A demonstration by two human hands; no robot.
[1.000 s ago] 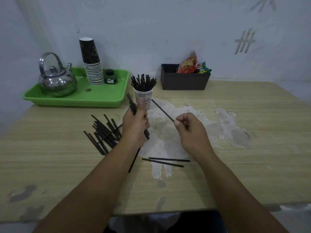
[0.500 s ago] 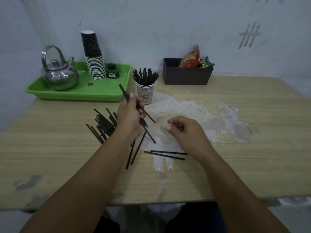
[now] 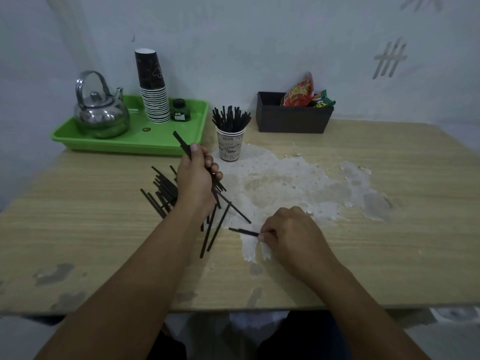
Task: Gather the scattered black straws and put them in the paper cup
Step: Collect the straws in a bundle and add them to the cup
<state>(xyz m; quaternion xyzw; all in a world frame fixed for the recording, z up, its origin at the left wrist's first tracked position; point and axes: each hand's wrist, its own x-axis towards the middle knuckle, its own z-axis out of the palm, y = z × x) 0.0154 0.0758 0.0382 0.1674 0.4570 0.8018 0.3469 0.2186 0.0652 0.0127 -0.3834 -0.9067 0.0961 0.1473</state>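
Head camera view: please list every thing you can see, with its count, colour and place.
paper cup: one, white with print, table centre back, full of black straws
loose straws: a pile, black, on the table left of the left hand; a few more lie between the hands
table: one, light wood, top worn white in the middle
tray: one, green, back left
kettle: one, silver, on the tray
cup stack: one, dark, on the tray
small bottle: one, dark green, on the tray
box: one, black, back right, holds snack packets
left hand: grips a bundle of straws
right hand: pinches one straw on the table
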